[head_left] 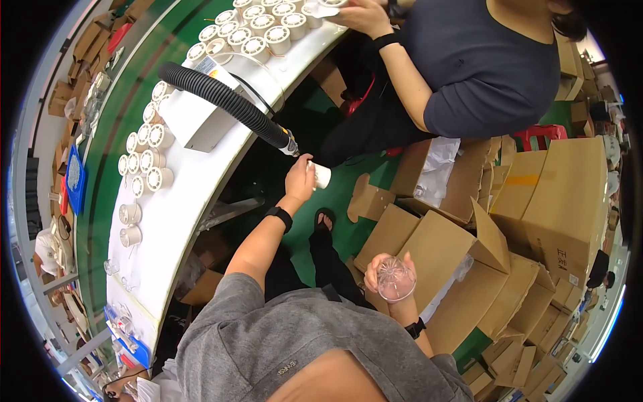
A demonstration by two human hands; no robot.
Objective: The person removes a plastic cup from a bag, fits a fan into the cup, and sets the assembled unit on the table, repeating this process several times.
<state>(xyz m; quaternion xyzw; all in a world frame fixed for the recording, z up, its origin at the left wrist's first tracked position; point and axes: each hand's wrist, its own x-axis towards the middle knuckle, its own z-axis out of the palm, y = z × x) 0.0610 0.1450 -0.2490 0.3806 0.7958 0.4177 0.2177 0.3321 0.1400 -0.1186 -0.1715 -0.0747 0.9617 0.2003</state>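
My left hand is closed around a small white cylindrical housing. It holds the housing just below the nozzle of a black corrugated hose. Lower and to the right, my right hand grips a clear plastic round cover with ribs spreading from its centre. Several white cylindrical housings with slotted round tops stand in rows on the white table to my left. A few clear covers sit near the table's close end.
A white box-shaped machine stands on the table beside the hose. A co-worker in a dark shirt works at the far right, a hand on a white piece. Open cardboard boxes crowd my right side. A blue tray lies at lower left.
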